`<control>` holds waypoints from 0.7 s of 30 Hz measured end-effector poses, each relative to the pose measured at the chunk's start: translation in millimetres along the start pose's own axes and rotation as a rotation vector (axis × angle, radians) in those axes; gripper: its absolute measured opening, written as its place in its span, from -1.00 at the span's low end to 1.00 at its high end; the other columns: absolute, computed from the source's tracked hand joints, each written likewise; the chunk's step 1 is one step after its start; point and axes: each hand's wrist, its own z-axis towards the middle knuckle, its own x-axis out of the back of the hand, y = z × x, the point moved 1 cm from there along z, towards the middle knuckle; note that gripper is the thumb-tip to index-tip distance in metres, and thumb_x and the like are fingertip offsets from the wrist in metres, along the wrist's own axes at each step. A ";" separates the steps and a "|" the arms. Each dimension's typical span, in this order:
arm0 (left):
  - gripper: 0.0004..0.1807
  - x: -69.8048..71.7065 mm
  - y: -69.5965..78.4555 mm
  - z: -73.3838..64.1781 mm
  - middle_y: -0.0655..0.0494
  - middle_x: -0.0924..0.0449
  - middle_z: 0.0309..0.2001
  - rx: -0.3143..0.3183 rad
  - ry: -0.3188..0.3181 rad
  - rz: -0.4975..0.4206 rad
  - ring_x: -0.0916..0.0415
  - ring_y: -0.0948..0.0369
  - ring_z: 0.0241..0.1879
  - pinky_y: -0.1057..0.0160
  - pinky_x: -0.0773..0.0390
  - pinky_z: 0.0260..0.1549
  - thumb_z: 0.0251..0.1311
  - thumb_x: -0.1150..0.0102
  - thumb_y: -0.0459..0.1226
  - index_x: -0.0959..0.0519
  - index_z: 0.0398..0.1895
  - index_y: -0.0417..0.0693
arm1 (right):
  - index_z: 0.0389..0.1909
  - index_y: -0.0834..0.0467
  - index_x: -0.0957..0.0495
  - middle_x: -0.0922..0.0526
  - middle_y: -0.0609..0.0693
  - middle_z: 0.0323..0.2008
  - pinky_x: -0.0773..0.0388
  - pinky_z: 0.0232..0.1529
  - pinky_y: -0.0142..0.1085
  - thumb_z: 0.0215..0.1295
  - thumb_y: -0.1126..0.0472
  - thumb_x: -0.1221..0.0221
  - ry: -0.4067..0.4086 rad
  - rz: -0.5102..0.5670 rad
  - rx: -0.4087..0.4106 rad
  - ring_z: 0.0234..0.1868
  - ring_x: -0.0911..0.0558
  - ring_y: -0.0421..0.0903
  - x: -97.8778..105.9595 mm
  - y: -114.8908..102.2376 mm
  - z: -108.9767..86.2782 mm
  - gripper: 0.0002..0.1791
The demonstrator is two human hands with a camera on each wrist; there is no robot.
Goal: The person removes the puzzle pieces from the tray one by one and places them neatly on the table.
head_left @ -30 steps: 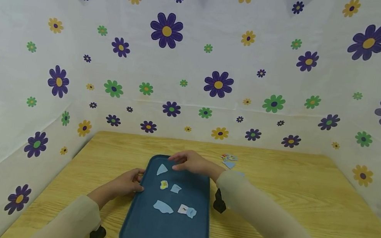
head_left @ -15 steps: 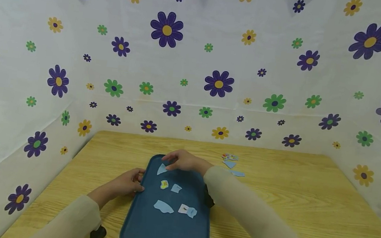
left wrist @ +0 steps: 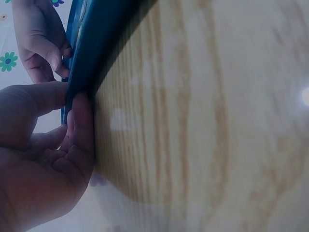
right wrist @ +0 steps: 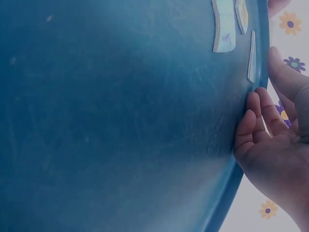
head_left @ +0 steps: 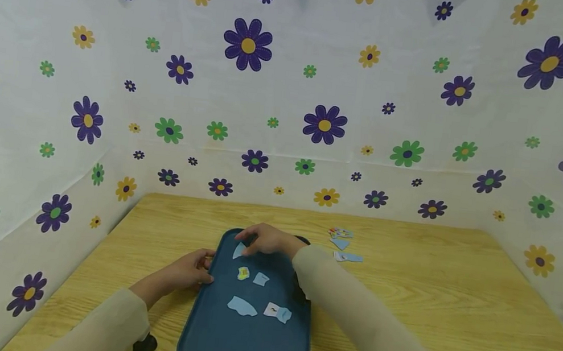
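Observation:
A dark blue tray [head_left: 243,343] lies on the wooden table with several puzzle pieces on it. My left hand [head_left: 189,271] grips its left rim, thumb and fingers pinching the edge in the left wrist view. Over the far end of the tray, my right hand [head_left: 269,240] is beside a light-blue triangular piece [head_left: 239,250], thumb and fingers apart and nothing held between them. Closer in lie a yellow piece [head_left: 243,274] and a small light-blue piece [head_left: 261,279]. Below these are a long light-blue piece [head_left: 242,306] and a white-and-blue piece [head_left: 277,312].
Beyond the tray's far right corner, more pieces lie on the table: a colourful cluster [head_left: 340,233], a light-blue piece [head_left: 340,243] and a white-and-blue strip [head_left: 348,257]. A flower-printed sheet [head_left: 290,96] surrounds the table at the back and sides.
My right hand has moved left across the tray's far end to the triangular piece. The strip on the table, partly hidden before, now shows. My left hand stays on the rim.

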 end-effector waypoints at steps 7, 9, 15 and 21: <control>-0.28 -0.1 -2.3 0.6 -0.10 -0.44 -0.15 -0.010 -0.008 -0.005 -0.46 0.09 -0.26 0.10 -0.56 -0.34 0.13 -0.22 -0.50 -0.19 0.38 -0.36 | 0.11 -0.02 -0.62 -0.50 -0.03 0.14 -0.41 0.08 -0.18 0.21 0.24 -0.33 0.004 -0.045 -0.015 -0.04 -0.46 -0.10 -5.4 -2.7 3.7 -0.58; -0.28 -0.3 -2.3 1.2 -0.10 -0.43 -0.15 -0.010 -0.006 -0.002 -0.46 0.09 -0.26 0.10 -0.56 -0.34 0.13 -0.22 -0.50 -0.19 0.37 -0.36 | 0.11 -0.04 -0.62 -0.50 -0.03 0.13 -0.39 0.12 -0.17 0.21 0.25 -0.33 0.011 -0.055 -0.027 -0.02 -0.45 -0.09 -6.5 -3.9 3.4 -0.58; -0.29 -1.1 -2.2 2.0 -0.10 -0.43 -0.15 -0.001 0.002 0.004 -0.46 0.08 -0.26 0.09 -0.56 -0.35 0.13 -0.21 -0.51 -0.20 0.37 -0.35 | 0.08 -0.04 -0.65 -0.50 -0.05 0.04 -0.40 0.08 -0.19 0.20 0.30 -0.33 0.028 -0.080 -0.043 -0.07 -0.44 -0.09 -8.6 -7.2 2.4 -0.58; -0.29 -1.2 -1.5 1.5 -0.10 -0.44 -0.14 -0.005 -0.003 0.004 -0.48 0.08 -0.25 0.09 -0.56 -0.34 0.13 -0.21 -0.51 -0.20 0.37 -0.36 | 0.04 -0.03 -0.68 -0.51 -0.06 0.03 -0.41 0.07 -0.19 0.17 0.32 -0.34 0.039 -0.108 -0.042 -0.09 -0.44 -0.10 -9.5 -8.3 4.2 -0.61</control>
